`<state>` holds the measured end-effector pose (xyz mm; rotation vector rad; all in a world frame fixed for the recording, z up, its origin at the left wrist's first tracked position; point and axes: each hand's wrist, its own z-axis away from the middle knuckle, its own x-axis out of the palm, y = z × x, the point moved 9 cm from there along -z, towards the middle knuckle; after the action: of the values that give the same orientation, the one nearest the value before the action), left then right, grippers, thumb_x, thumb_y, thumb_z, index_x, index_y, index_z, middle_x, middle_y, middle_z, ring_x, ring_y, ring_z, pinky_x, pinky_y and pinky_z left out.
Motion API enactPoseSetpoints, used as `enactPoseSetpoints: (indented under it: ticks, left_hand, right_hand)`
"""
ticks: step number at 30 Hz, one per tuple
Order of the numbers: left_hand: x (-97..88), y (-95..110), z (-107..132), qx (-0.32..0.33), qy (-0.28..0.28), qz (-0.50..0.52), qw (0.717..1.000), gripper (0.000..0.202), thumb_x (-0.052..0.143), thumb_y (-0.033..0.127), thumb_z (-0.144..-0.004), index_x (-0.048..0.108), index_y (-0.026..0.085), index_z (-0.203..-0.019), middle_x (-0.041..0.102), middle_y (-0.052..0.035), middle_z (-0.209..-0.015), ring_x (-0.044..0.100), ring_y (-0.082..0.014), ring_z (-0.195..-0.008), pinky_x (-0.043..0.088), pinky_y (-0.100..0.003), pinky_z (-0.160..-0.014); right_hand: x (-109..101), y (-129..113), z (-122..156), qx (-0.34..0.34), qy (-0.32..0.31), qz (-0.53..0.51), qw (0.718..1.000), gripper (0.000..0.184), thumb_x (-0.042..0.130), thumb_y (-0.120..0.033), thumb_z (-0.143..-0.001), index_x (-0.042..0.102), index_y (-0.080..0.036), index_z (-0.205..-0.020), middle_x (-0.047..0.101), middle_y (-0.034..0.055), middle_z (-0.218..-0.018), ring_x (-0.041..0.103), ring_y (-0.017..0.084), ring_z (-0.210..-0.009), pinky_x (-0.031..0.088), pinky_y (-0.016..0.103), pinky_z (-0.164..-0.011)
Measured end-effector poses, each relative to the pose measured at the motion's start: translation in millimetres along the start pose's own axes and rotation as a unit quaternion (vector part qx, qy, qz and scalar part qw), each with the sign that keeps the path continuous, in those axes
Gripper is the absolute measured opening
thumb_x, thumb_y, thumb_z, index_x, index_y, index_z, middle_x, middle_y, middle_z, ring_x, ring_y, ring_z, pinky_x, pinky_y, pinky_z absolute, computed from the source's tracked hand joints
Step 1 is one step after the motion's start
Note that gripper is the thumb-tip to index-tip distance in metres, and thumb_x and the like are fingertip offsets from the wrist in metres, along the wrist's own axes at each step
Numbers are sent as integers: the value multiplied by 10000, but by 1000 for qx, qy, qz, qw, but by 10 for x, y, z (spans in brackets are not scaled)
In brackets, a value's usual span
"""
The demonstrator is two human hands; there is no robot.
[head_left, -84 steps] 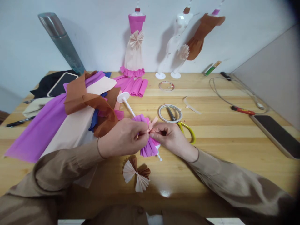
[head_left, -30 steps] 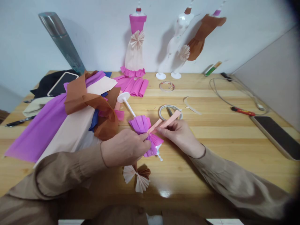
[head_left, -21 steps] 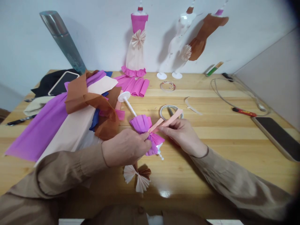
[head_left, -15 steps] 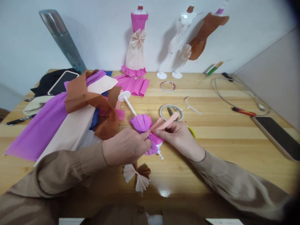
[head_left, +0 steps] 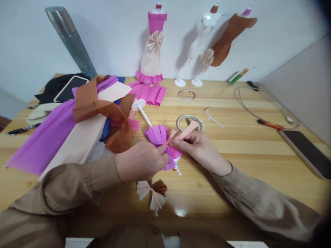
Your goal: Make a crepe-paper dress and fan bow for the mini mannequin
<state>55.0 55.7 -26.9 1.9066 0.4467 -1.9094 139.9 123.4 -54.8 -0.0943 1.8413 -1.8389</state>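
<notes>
A small white mannequin with a round stand base (head_left: 139,104) lies on the table, wrapped in a purple and pink crepe paper dress (head_left: 156,135). My left hand (head_left: 144,160) is closed, its thumb and fingers pinching the dress at its gathered middle. A peach paper strip (head_left: 190,130) crosses that waist, its ends sticking up to the right. Pinched on the strip is my right hand (head_left: 204,150), closed, just right of the dress. Below my left hand lies a pleated cream and brown paper bow (head_left: 152,193). My fingers hide part of the waist.
Crepe paper sheets (head_left: 57,134) are heaped at left beside a tilted bottle (head_left: 72,41). Dressed mannequins (head_left: 152,51) stand along the wall. Behind my right hand lies a tape roll (head_left: 179,123); a phone (head_left: 307,151), a cable (head_left: 239,98) and a red-handled tool (head_left: 270,124) lie right.
The view has shifted slightly. My right hand has moved a little to the right with the peach strip, while my left hand keeps its pinch on the dress.
</notes>
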Motion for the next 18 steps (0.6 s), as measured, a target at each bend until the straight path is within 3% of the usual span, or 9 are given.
enactPoseSetpoints:
  ticks: [10,14,18]
  left_hand:
    - [-17,34,18,14,40,-17,999,188,470,102,-855,636,85,-943,700,-169,-969,674,-227,-752,491,-303,-515]
    - [-14,-18,12,5,17,34,999,157,477,102,-852,626,98,-899,695,-126,-924,648,-205,-732,483,-299,-572]
    - [-54,-195,14,-54,-1,105,993,185,447,99,-859,604,122,-764,640,-45,-730,555,-143,-633,400,-256,-560]
  right_hand:
    - [129,-31,-4,-34,-44,36,998,292,604,-360,-813,608,-160,-600,610,22,-635,534,127,-589,444,259,-551]
    - [155,-32,-18,-45,-55,61,996,343,571,-374,-836,547,-165,-565,520,-2,-568,455,107,-536,380,247,-504]
    - [147,0,-29,-47,-55,55,996,380,586,-402,-832,506,-171,-540,453,-24,-538,406,93,-511,353,244,-494]
